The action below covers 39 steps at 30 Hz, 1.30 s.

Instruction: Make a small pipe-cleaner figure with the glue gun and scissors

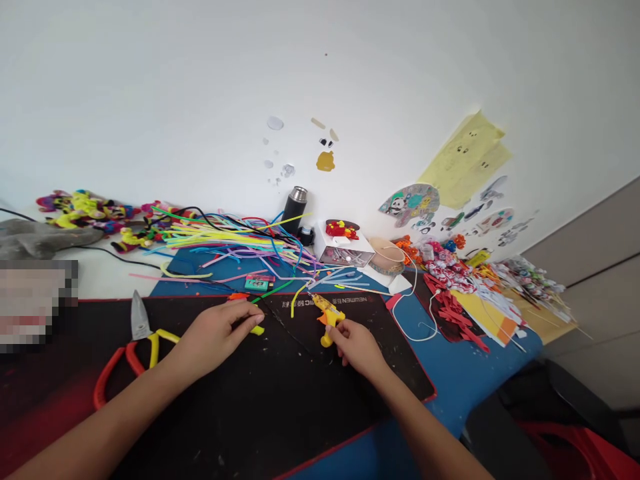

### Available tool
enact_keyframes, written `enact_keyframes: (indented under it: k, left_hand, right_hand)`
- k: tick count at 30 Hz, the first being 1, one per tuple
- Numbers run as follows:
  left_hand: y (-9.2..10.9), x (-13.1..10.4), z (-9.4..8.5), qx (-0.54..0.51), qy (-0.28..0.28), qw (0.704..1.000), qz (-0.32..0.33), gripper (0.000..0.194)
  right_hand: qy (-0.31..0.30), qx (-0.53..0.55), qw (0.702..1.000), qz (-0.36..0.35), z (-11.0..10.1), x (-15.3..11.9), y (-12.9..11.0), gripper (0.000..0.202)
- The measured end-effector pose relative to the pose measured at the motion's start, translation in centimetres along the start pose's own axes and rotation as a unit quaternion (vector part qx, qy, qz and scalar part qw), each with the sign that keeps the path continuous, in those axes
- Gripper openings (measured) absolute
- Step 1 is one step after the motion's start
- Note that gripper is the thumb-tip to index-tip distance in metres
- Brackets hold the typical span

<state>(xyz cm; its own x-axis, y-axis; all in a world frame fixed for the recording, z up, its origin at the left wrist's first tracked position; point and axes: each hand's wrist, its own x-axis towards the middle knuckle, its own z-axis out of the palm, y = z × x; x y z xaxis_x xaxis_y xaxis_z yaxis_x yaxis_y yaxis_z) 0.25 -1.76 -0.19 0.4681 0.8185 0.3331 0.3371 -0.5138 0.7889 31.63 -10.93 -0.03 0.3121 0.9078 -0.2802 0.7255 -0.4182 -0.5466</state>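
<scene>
My right hand (pixel 357 345) is closed round the handle of a yellow glue gun (pixel 328 312), whose nozzle points away toward the pipe cleaners. My left hand (pixel 217 333) is held over the black mat (pixel 225 413), thumb and forefinger pinched near a small yellow-green piece (pixel 258 330); what sits between the fingertips is too small to make out. Just beyond that hand lies a small orange-red thing (pixel 239 296). Pliers (pixel 141 327) with red and yellow handles rest on the mat at the left.
A pile of coloured pipe cleaners (pixel 235 237) spreads along the wall beside a black thermos (pixel 295 210) and a white box (pixel 345 250). A lighter-like green box (pixel 259 283) lies behind the mat. A white cable (pixel 434 320) and wrapped sweets (pixel 443 270) are at the right.
</scene>
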Motion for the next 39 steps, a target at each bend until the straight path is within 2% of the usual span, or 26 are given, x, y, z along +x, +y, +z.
enact_keyframes:
  k: [9,17,20,22,24,27,32,36,39]
  left_hand:
    - [-0.4,0.0,0.1,-0.001,-0.003,1.000,0.008,0.028]
    - [-0.3,0.0,0.0,-0.008,-0.003,1.000,-0.004,0.032]
    - [0.4,0.1,0.0,-0.042,-0.011,0.998,-0.038,0.034]
    - [0.9,0.0,0.1,-0.083,-0.038,0.993,-0.078,0.035]
    - [1.4,-0.1,0.5,-0.144,-0.093,0.977,-0.126,0.039]
    - [1.9,-0.5,1.4,-0.245,-0.180,0.935,-0.182,0.051]
    - [1.7,-1.2,2.7,-0.350,-0.282,0.873,-0.192,0.072]
    - [1.3,-1.4,3.0,-0.379,-0.304,0.855,-0.182,0.076]
    - [1.2,-1.4,2.9,-0.391,-0.295,0.851,-0.189,0.077]
  right_hand:
    - [0.065,-0.102,0.992,-0.033,0.4,0.0,-1.8,0.045]
    - [0.049,-0.035,0.998,0.006,0.7,-0.2,-1.9,0.038]
    - [0.037,0.001,0.999,0.007,0.9,-0.1,-1.5,0.036]
    - [0.024,0.030,0.999,0.000,1.2,0.0,-1.1,0.035]
    - [0.012,0.059,0.998,-0.010,1.8,0.1,-1.0,0.035]
    - [0.003,0.089,0.996,-0.024,3.0,0.0,-1.4,0.035]
    - [0.020,0.083,0.995,-0.059,4.7,-0.6,-3.7,0.029]
    - [0.079,0.039,0.989,-0.116,5.4,-1.2,-5.1,0.025]
    - [0.067,0.105,0.985,-0.116,5.8,-1.1,-5.0,0.031]
